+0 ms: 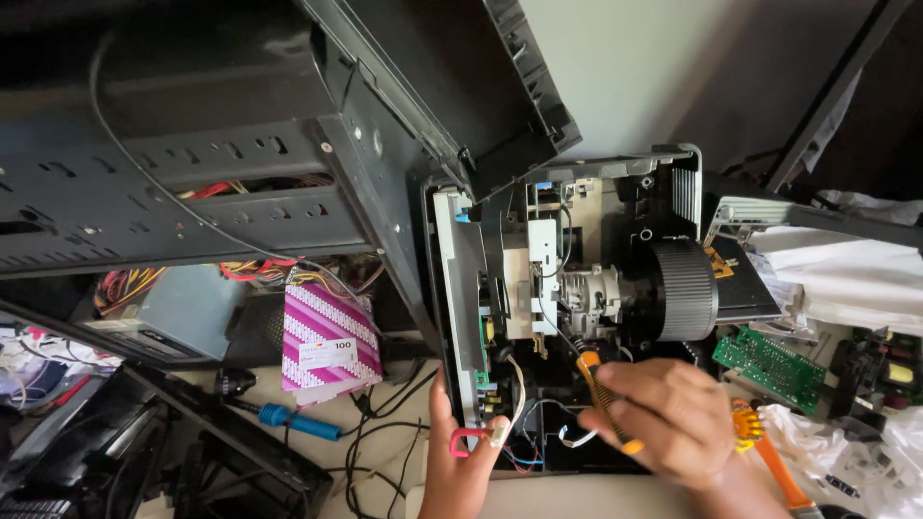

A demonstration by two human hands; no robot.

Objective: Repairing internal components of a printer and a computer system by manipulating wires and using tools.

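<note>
An opened black projector (663,192) lies in front of me, its ribbed lens barrel (685,288) and white inner parts exposed. My right hand (673,418) grips a screwdriver with a black and orange handle (601,392), its tip pointing up into the projector's inside near the lens mount. My left hand (461,457) holds the projector's lower left edge beside a side circuit board (463,298), with fingers near a small pink loop (464,442) and loose wires.
A black computer case (221,163) with coloured cables fills the left. A pink striped box (330,341) and a blue-handled screwdriver (298,421) lie below it. A green circuit board (769,363), an orange tool (769,457) and crumpled white paper (846,279) sit on the right.
</note>
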